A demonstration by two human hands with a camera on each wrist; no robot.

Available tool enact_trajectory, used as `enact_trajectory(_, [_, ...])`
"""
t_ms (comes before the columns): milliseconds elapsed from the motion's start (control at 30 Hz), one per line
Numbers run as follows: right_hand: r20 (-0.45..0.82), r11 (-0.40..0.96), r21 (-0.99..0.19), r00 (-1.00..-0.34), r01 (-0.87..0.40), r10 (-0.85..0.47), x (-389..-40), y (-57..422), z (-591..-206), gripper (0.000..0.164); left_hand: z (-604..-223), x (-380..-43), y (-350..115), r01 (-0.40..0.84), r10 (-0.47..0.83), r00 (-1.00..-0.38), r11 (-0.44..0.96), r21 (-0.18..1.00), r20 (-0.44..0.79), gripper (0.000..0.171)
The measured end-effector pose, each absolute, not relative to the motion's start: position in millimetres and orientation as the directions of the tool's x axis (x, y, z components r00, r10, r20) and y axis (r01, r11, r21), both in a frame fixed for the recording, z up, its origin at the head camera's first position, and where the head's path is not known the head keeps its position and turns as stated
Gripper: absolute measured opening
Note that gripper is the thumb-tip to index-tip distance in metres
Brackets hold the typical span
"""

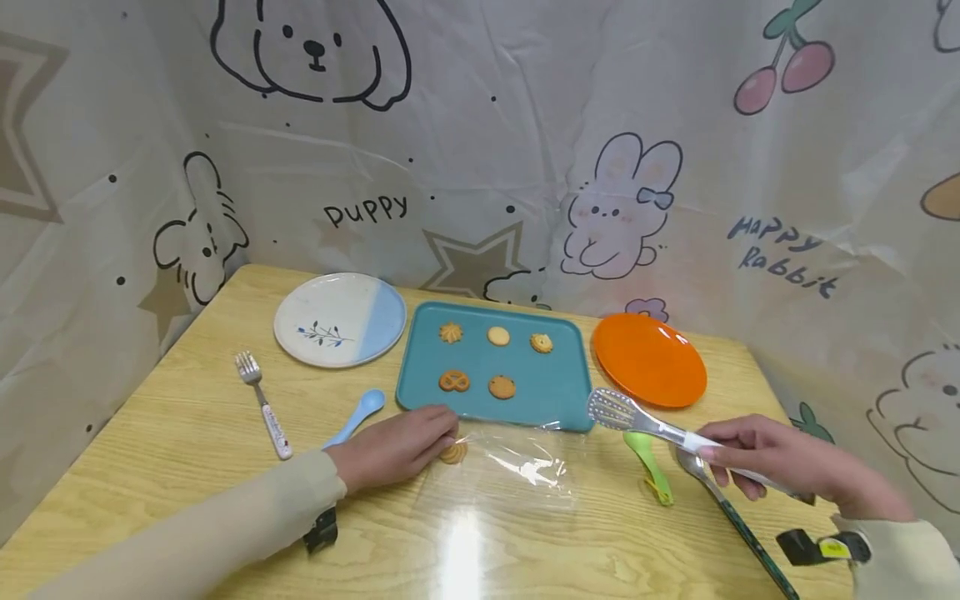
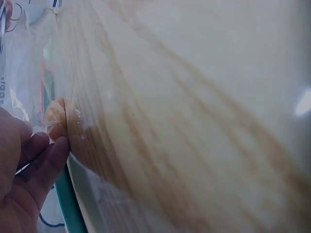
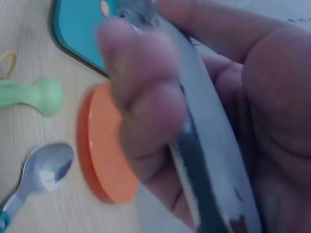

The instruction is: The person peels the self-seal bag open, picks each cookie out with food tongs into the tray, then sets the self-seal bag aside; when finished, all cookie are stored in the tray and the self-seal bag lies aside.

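Observation:
My left hand (image 1: pixel 397 446) pinches the left end of a clear plastic bag (image 1: pixel 517 471) that lies flat in front of the teal tray (image 1: pixel 495 407). A round cookie (image 1: pixel 453 452) shows through the film beside those fingertips, and the left wrist view has this cookie (image 2: pixel 56 119) right by the fingers. Metal serving tongs (image 1: pixel 660 427) with a slotted head are gripped in my right hand (image 1: pixel 780 462); their head hovers by the tray's near right corner. In the right wrist view, fingers and thumb wrap the tongs' arms (image 3: pixel 214 131). Several cookies (image 1: pixel 502 387) sit apart on the tray.
A white and blue plate (image 1: pixel 322 337) stands back left, an orange plate (image 1: pixel 648 360) back right. A fork (image 1: pixel 264 404) and blue spoon (image 1: pixel 360 414) lie left. A green clip-like utensil (image 1: pixel 648 467) and a metal spoon (image 1: pixel 731 508) lie below the tongs. Patterned cloth hangs behind.

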State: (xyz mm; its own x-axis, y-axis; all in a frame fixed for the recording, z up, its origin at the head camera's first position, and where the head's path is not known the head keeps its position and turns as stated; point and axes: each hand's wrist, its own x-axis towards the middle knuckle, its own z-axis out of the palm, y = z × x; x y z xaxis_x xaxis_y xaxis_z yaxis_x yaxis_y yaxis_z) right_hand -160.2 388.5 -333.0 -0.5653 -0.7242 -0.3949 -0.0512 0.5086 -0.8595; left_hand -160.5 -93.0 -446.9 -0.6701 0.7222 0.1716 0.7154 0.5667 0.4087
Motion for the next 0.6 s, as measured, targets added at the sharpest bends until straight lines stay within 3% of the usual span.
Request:
enact_trajectory(100, [-0.383, 0.421, -0.907, -0.475, 0.03, -0.792, -144.5, 395.2, -334.4, 0.027, -445.7, -160.4, -92.0, 0.713, 0.721, -0.672, 0.568, 0.412, 0.167, 0.011])
enact_trajectory(167, [-0.372, 0.394, -0.918, -0.452, 0.048, -0.811, -138.1, 393.1, -339.1, 0.027, -444.5, -160.3, -92.4, 0.712, 0.722, -0.672, 0.567, 0.414, 0.168, 0.01])
enact_trajectory(300, [-0.36, 0.392, -0.919, -0.472, 0.032, -0.805, -132.5, 381.6, -351.9, 0.025, -443.4, -160.1, -92.8, 0.714, 0.724, -0.668, 0.559, 0.42, 0.171, 0.01])
enact_trajectory(600, [-0.412, 0.544, -0.834, -0.548, -0.096, -0.728, -136.0, 341.3, -366.3, 0.022, -443.7, -160.1, -93.3, 0.715, 0.725, -0.668, 0.565, 0.412, 0.166, 0.01])
